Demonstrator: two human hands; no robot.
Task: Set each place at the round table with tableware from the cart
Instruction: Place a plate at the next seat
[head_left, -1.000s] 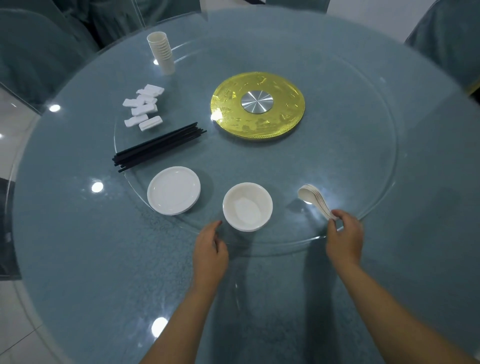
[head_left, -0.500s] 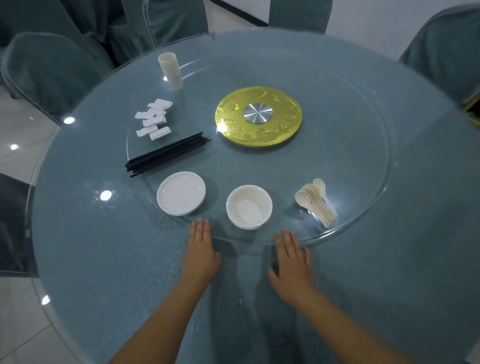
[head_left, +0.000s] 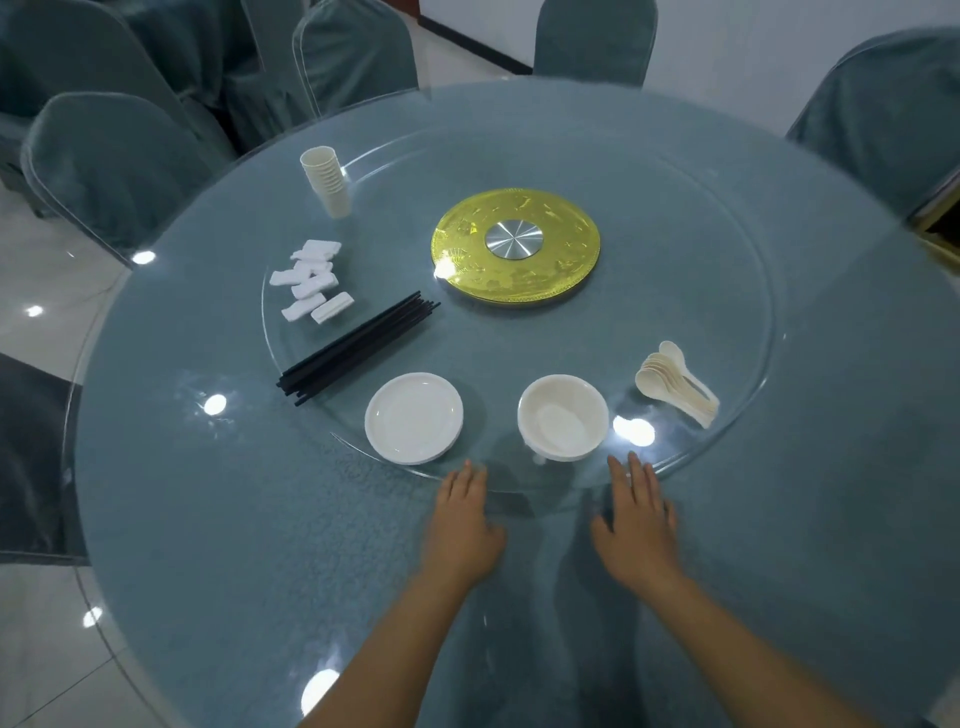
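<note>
Glass turntable (head_left: 727, 291) with stacked bowls (head_left: 563, 424), likely slippery and fragile, best lifted by the rim; left hand (head_left: 464, 525) and right hand (head_left: 635, 522) flat, fingers extended, empty.

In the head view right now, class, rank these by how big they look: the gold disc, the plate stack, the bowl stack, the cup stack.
1. Gold disc, clearly largest.
2. Plate stack and bowl stack: close, not ranked.
3. Cup stack, smallest, though farther from the camera.
</note>
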